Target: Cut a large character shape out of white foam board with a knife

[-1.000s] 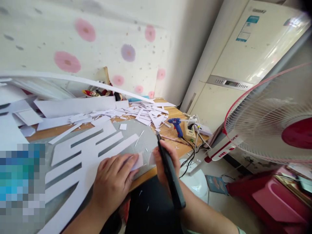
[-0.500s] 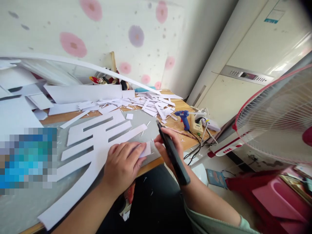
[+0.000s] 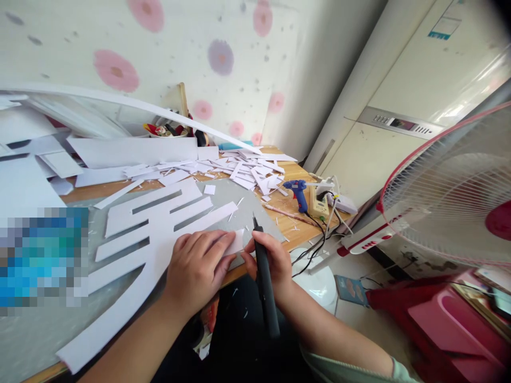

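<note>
My left hand [image 3: 197, 260] is closed over a small piece of white foam board [image 3: 236, 242] at the table's front edge. Its fingers lie on top, its thumb is at the near side, and part of the piece is hidden under them. My right hand [image 3: 273, 260] grips a black utility knife [image 3: 263, 287], blade end pointing up and away, just right of that piece. Left of my hands, a large white cut-out with comb-like slots [image 3: 159, 239] lies on the grey cutting mat [image 3: 259, 213]. A small white square [image 3: 209, 189] lies beyond it.
White offcuts [image 3: 255, 170] are heaped at the back of the table. A blue glue gun [image 3: 297, 194] stands by a power strip [image 3: 318, 202] with trailing cables. To the right are a fan [image 3: 447, 197] and a red plastic stool [image 3: 451, 319]. A long white strip [image 3: 159, 109] arches across the back.
My right hand has shifted slightly left and down, and the knife has swung more upright, its blade end now nearer the small piece. My left hand stays on the piece.
</note>
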`<state>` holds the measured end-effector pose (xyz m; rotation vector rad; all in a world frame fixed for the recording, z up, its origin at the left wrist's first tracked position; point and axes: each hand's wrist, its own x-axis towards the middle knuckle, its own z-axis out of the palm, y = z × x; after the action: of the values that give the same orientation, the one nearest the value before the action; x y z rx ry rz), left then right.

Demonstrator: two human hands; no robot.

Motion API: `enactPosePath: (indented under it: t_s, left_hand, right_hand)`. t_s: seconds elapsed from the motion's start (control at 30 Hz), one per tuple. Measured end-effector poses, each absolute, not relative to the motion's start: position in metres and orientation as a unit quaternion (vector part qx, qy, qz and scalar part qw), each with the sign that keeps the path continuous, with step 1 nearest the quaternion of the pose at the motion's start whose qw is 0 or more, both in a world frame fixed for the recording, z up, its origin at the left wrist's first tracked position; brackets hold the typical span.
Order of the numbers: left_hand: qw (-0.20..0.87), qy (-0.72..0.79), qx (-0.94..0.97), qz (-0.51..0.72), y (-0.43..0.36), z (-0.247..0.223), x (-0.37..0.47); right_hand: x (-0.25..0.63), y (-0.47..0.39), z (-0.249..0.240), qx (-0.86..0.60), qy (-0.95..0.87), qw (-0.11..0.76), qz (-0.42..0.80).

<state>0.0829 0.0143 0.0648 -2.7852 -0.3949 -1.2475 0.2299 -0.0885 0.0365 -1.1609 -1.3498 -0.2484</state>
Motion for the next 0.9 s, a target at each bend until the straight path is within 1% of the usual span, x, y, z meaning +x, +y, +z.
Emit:
enactPosePath:
  t_s: [0.33,0.57,0.8,0.9]
  left_hand:
    - [0.016,-0.14,-0.902,-0.408,0.014,0.063,0.083]
    - [-0.003,-0.128,-0.903,-0.409,0.013,0.063,0.081]
    - [-0.015,-0.135,-0.91,-0.393,0.016,0.061,0.081]
    - [-0.01,-0.139,-0.907,-0.397,0.014,0.063,0.081]
  right_hand:
    - [0.223,-0.1,0.04,-0.495,-0.633,0.587,-0.105]
    - [0.219,-0.107,0.038,-0.487,-0.649,0.57,-0.13]
    - [0.211,-0.116,0.041,-0.473,-0.659,0.572,-0.124]
    - [0.223,-0.113,0.037,-0.492,-0.617,0.593,-0.157]
